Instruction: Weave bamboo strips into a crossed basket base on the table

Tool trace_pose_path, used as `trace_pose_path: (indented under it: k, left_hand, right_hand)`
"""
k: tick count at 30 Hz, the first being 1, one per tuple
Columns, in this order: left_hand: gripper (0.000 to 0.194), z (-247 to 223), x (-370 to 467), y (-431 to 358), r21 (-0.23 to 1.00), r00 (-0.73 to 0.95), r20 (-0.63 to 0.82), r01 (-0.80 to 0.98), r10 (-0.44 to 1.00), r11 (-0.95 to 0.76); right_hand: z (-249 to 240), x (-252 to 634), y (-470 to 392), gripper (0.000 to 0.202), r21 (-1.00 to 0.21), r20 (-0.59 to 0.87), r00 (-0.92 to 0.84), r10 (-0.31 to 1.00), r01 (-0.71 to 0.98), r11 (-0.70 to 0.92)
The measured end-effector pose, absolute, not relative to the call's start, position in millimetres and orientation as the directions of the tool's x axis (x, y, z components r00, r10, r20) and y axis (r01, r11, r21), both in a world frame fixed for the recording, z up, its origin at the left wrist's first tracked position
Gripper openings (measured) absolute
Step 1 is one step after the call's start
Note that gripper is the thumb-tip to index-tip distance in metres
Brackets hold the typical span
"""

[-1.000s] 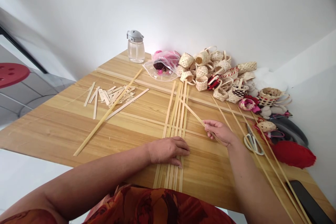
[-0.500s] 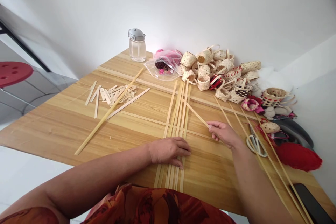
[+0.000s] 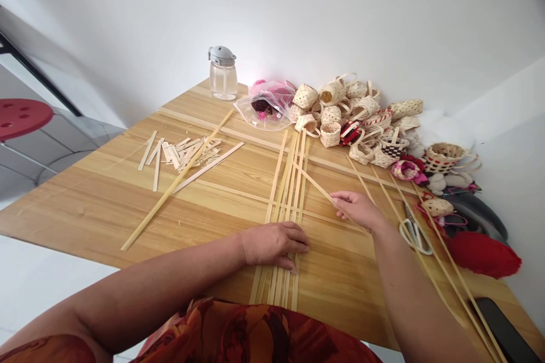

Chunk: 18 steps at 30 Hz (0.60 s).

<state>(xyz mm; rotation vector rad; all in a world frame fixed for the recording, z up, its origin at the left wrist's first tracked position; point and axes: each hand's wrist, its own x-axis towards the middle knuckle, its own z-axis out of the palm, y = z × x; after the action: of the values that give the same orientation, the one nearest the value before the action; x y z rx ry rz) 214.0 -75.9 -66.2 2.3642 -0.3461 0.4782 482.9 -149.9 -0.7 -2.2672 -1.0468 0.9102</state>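
Several long bamboo strips (image 3: 276, 176) lie side by side on the table, running away from me. My left hand (image 3: 276, 244) rests flat across them near their close end, fingers stretched out and palm down. One thin cross strip (image 3: 238, 193) passes through the group sideways, beyond that hand. Over to the right, my right hand (image 3: 355, 210) pinches the end of another bamboo strip (image 3: 314, 184) between thumb and fingers. This strip slants up and left, its far end at the lengthwise strips; whether it goes over or under them I cannot tell.
Cut strip pieces (image 3: 191, 153) and a wide strip (image 3: 179, 178) lie left. Small woven baskets (image 3: 330, 116) are piled at the back, beside a plastic bag (image 3: 272, 108) and a bottle (image 3: 223, 76). Scissors (image 3: 415, 235), long strips (image 3: 451, 255) and a phone (image 3: 506, 329) lie right.
My right hand has moved slightly left and up, and the strip in it has shifted left with it. The left hand stays in place.
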Motion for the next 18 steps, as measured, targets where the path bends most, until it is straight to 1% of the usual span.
trace_pose_path:
  k: [3,5,7,10,12,14,15,18]
  left_hand:
    - [0.051,-66.1,214.1,-75.8,0.589,0.894,0.433,-0.376,-0.113,-0.715]
    - [0.051,-65.8,214.1,-75.9,0.591,0.891,0.44,-0.379,-0.109,-0.713]
    - [0.051,-65.0,214.0,-76.0,0.585,0.891,0.441,-0.377,-0.109,-0.718]
    - [0.05,-63.2,213.8,-76.1,0.576,0.894,0.433,-0.373,-0.116,-0.727]
    - [0.05,-62.0,213.7,-76.1,0.573,0.894,0.432,-0.375,-0.12,-0.729]
    - [0.049,-61.3,213.6,-76.1,0.573,0.893,0.433,-0.377,-0.121,-0.728]
    - [0.049,-61.2,213.6,-76.2,0.572,0.893,0.434,-0.376,-0.12,-0.729]
    - [0.048,-62.2,213.8,-76.1,0.566,0.899,0.422,-0.364,-0.119,-0.74]
  right_hand:
    - [-5.6,480.3,-138.9,0.033,-0.634,-0.361,0.48,0.8,0.502,-0.588]
    - [-4.6,477.0,-130.6,0.033,-0.629,-0.321,0.448,0.834,0.558,-0.541]
    - [-0.5,472.1,-121.3,0.031,-0.573,-0.23,0.437,0.87,0.662,-0.484]
    - [6.1,458.9,-104.8,0.028,-0.435,-0.021,0.445,0.895,0.802,-0.409]
    - [7.0,444.7,-91.9,0.028,-0.434,0.048,0.381,0.923,0.841,-0.324]
    - [3.5,427.3,-78.2,0.029,-0.458,0.032,0.264,0.964,0.861,-0.221]
    - [0.5,418.5,-71.5,0.03,-0.442,0.023,0.215,0.976,0.878,-0.183]
    - [-10.2,396.5,-55.5,0.033,-0.287,0.033,0.111,0.993,0.953,-0.097]
